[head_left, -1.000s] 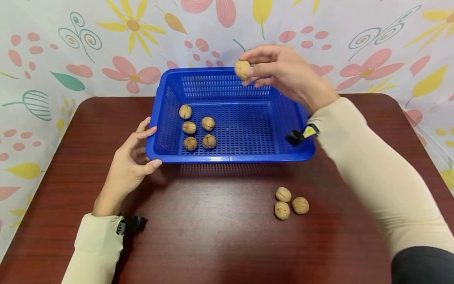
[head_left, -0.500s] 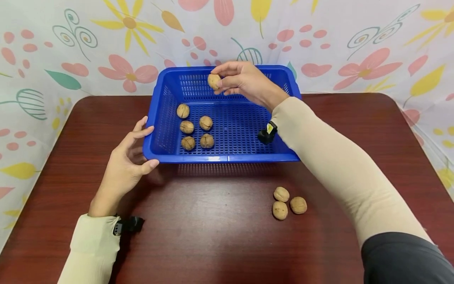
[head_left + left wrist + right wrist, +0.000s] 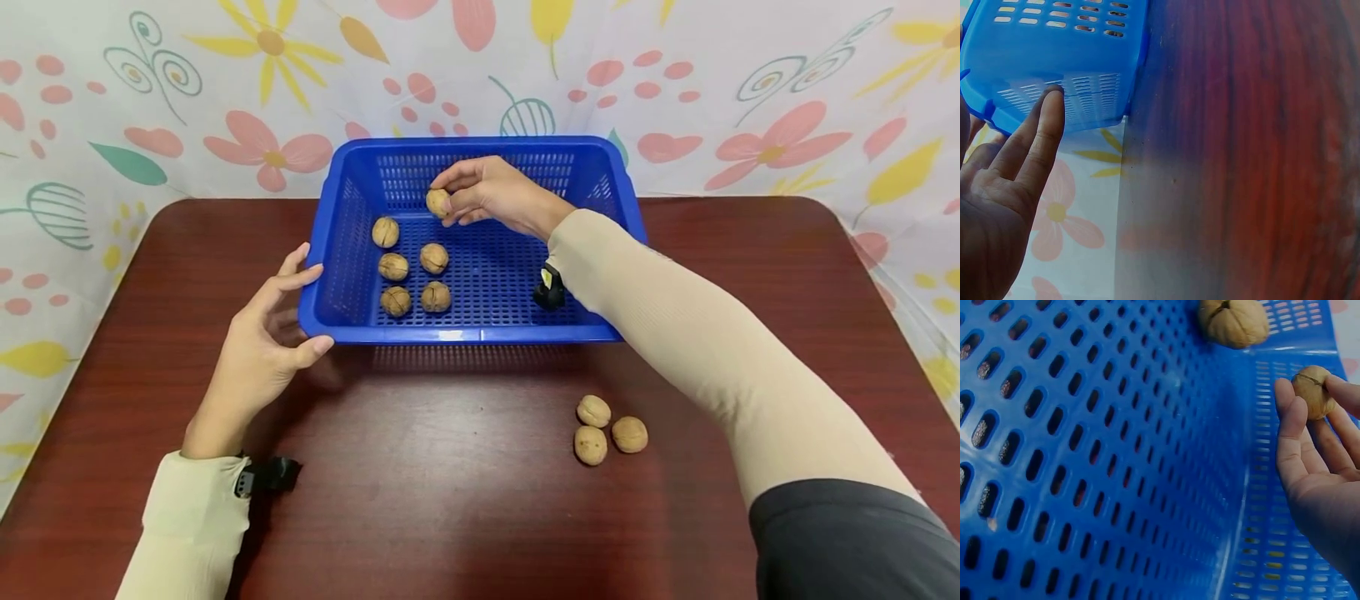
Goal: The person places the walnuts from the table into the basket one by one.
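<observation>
In the head view, my right hand (image 3: 501, 198) pinches a walnut (image 3: 438, 202) between thumb and fingertips, low inside the blue plastic basket (image 3: 465, 335). The right wrist view shows this held walnut (image 3: 1314, 392) in front of the perforated basket wall. Several walnuts lie in two columns on the left part of the basket floor, among them a rear one (image 3: 386, 232) close to the held nut and a front one (image 3: 436, 297). My left hand (image 3: 258, 354) rests its thumb and fingertips at the basket's front left corner; straight fingers (image 3: 1052, 119) show against the outer wall.
Three walnuts (image 3: 591, 445) sit grouped on the dark red wooden table (image 3: 420, 500), in front of the basket and to the right. Behind the basket hangs a white cloth (image 3: 720, 75) printed with flowers and leaves.
The right hand has carried its walnut left and then down into the basket, close to the rear left nut. The left hand stays at the corner, and the other walnuts keep their places.
</observation>
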`<state>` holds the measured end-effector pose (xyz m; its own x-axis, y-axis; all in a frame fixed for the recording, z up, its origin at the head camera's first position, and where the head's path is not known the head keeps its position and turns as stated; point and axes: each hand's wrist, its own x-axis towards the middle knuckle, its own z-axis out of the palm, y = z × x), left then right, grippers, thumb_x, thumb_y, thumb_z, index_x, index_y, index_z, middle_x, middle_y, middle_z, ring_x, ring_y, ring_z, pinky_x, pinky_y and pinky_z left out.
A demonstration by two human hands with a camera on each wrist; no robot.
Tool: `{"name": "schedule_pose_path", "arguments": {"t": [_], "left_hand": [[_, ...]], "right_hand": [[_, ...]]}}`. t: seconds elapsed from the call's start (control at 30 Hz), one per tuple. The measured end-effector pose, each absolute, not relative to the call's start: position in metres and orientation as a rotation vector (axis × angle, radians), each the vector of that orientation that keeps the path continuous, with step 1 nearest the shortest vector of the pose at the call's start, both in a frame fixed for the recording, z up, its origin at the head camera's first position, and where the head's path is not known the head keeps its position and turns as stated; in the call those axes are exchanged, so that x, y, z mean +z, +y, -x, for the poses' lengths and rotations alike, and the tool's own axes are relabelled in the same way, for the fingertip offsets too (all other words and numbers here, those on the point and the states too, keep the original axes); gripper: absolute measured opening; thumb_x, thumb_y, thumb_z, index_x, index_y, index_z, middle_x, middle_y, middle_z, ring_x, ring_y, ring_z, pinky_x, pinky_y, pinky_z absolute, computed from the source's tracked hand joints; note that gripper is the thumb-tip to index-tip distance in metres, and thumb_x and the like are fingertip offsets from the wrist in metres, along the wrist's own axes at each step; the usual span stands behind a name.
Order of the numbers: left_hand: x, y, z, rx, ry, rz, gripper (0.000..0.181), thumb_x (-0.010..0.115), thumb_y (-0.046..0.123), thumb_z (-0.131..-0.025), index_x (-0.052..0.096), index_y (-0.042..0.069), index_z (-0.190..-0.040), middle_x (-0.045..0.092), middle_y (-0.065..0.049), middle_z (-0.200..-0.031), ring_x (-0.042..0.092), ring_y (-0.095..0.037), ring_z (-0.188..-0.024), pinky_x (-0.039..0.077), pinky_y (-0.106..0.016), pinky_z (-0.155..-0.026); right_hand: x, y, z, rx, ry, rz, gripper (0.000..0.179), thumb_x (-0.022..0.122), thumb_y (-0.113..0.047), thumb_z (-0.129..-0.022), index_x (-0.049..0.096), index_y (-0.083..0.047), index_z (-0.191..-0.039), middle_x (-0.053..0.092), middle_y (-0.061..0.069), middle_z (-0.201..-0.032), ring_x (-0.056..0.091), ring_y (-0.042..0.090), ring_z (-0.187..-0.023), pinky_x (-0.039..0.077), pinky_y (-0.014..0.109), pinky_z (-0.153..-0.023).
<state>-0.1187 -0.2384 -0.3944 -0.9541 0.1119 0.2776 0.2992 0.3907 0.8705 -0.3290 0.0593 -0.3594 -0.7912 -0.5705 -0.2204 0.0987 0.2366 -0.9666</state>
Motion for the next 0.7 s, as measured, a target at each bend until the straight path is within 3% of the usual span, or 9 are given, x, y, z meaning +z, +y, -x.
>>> {"name": "schedule_pose_path", "arguments": {"t": [0.3, 0.7], "left_hand": [[-0.395, -0.237, 0.119, -1.611, -2.460, 0.368, 0.074, 0.078, -0.010, -0.086, 0.055, 0.012, -0.153, 0.035, 0.002, -0.171, 0.068, -0.002, -0.111, 0.056, -0.014, -0.090], [-0.397, -0.237, 0.119, -1.611, -2.462, 0.357, 0.074, 0.077, -0.011, -0.086, 0.054, 0.012, -0.153, 0.035, 0.002, -0.171, 0.068, -0.003, -0.111, 0.056, -0.014, -0.090]], "right_hand": [[-0.368, 0.051, 0.333, -1.402, 2.055, 0.459, 0.039, 0.060, -0.010, -0.105, 0.060, -0.009, -0.143, 0.068, 0.007, -0.130, 0.071, 0.027, -0.108, 0.056, 0.039, -0.094], [-0.376, 0.043, 0.338, -1.263, 2.129, 0.507, 0.039, 0.060, -0.015, -0.106, 0.059, -0.011, -0.144, 0.066, 0.007, -0.138, 0.070, 0.026, -0.110, 0.056, 0.037, -0.092]]}}
